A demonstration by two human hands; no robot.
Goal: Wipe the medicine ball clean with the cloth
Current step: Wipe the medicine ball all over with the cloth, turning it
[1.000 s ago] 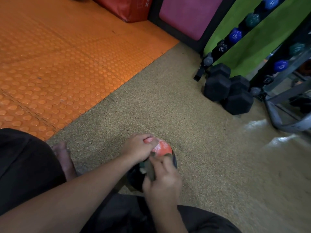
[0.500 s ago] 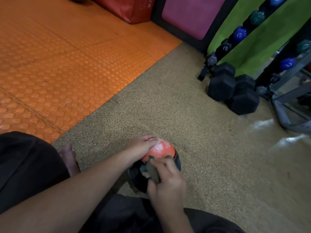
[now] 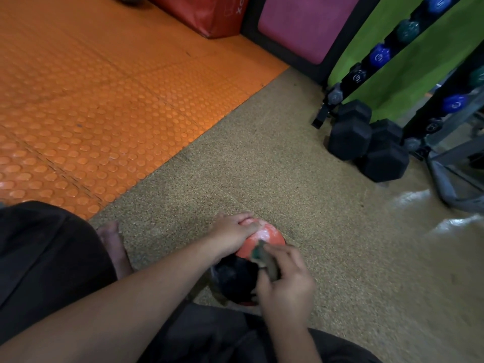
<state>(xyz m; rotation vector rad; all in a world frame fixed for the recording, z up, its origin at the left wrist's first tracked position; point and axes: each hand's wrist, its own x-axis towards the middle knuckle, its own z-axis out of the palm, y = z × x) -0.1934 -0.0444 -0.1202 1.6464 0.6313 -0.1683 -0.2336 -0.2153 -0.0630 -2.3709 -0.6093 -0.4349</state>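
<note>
A red and black medicine ball [image 3: 262, 238] rests on the speckled tan floor [image 3: 301, 179] just in front of my knees. My left hand [image 3: 231, 233] lies over its far left side, fingers spread flat across the red top. My right hand [image 3: 284, 280] grips a small dark grey-green cloth [image 3: 264, 258] and presses it against the near right side of the ball. The lower part of the ball is hidden behind my hands and legs.
Black hex dumbbells [image 3: 366, 142] sit on the floor to the right, below a rack of small coloured dumbbells [image 3: 379, 56]. An orange studded mat [image 3: 91, 100] covers the left. A bare foot [image 3: 115, 247] lies left of the ball. A red pad [image 3: 209, 14] is at the back.
My right hand with the cloth has slid from the top of the ball down toward its near right side. More of the red top shows now. The left hand stays in place.
</note>
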